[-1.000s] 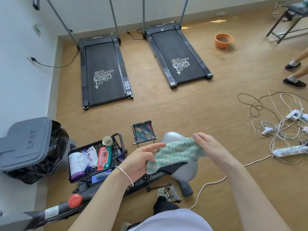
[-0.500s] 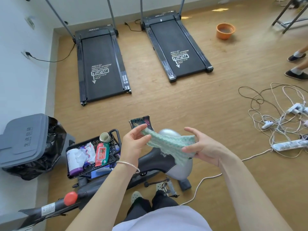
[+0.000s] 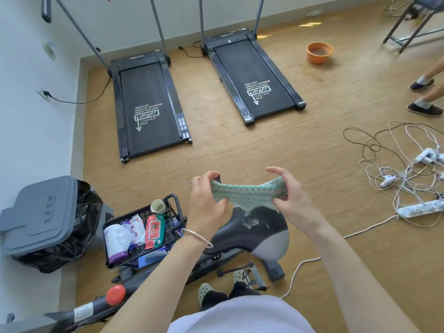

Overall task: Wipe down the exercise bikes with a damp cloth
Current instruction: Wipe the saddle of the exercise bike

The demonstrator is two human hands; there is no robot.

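While the fingers [image 3: 208,176] of the left hand [image 3: 206,205] pinch one end of the green-and-white cloth [image 3: 247,192], the right hand [image 3: 292,197] grips the other end, holding it stretched between them in the air. Below it stands the exercise bike [image 3: 254,233]. Just left of the bike is a black tray [image 3: 169,221] holding a wet-wipes pack [image 3: 155,230], with a grey lidded bin [image 3: 40,212] farther left.

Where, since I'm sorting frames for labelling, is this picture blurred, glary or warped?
Head view: the left hand, right hand and cloth are sharp; wide-angle distortion splays the treadmill posts; a sun glare patch lies on the floor by the far wall; the bystander's leg at the right edge looks smeared.
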